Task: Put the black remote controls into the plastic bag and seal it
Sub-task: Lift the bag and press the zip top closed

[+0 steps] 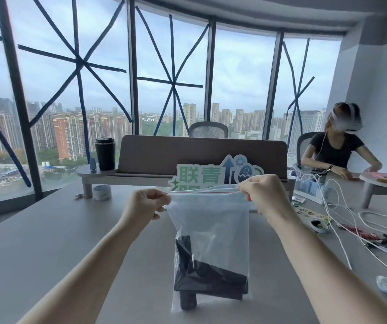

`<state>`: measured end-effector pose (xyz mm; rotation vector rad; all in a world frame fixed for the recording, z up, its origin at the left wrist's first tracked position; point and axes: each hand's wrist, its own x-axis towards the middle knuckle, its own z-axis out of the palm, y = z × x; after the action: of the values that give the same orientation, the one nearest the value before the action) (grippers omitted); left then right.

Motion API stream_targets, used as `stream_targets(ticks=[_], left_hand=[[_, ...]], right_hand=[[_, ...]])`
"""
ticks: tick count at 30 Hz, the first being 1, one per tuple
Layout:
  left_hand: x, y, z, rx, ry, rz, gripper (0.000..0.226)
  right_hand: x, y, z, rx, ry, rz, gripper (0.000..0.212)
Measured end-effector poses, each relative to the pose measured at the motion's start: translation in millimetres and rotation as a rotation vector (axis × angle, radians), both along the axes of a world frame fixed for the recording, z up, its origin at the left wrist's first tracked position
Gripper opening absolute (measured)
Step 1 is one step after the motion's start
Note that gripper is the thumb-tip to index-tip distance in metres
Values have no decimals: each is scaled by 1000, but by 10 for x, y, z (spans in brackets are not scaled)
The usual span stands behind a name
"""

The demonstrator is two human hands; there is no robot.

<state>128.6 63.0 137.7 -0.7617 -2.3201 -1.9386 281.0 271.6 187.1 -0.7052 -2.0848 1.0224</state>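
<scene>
We sit at grey desk [47, 242] in high-rise room, taped windows [171, 66] ahead. Our left hand [145, 203] and right hand [263, 195] pinch opposite ends of plastic bag [213, 220] top strip, bag hanging upright over desk. Black remote controls [202, 281] lie at bag bottom; we count two, perhaps more. One black cup [105, 153], one tape roll [102, 192], one seated person [336, 148] at right.

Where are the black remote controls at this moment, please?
The black remote controls sit at the bottom of the plastic bag, held up centrally by the left hand and right hand.
</scene>
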Motion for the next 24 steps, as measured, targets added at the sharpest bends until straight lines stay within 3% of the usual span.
stream_targets(ticks=[3,5,7,11,24], left_hand=[[126,104,116,137,-74,-55,4],[230,209,220,176,-70,-105,4],[326,324,305,181,-43,-155,8],[442,449,432,122,35,-178,3],[511,452,562,126,61,-208,9]], right_hand=[[108,-32,95,380,-145,-166,27],[120,-125,173,549,-48,-68,17],[78,-251,252,633,-42,131,22],[-10,-361,349,591,-155,214,16],[-87,-368,461,592,-161,258,13]])
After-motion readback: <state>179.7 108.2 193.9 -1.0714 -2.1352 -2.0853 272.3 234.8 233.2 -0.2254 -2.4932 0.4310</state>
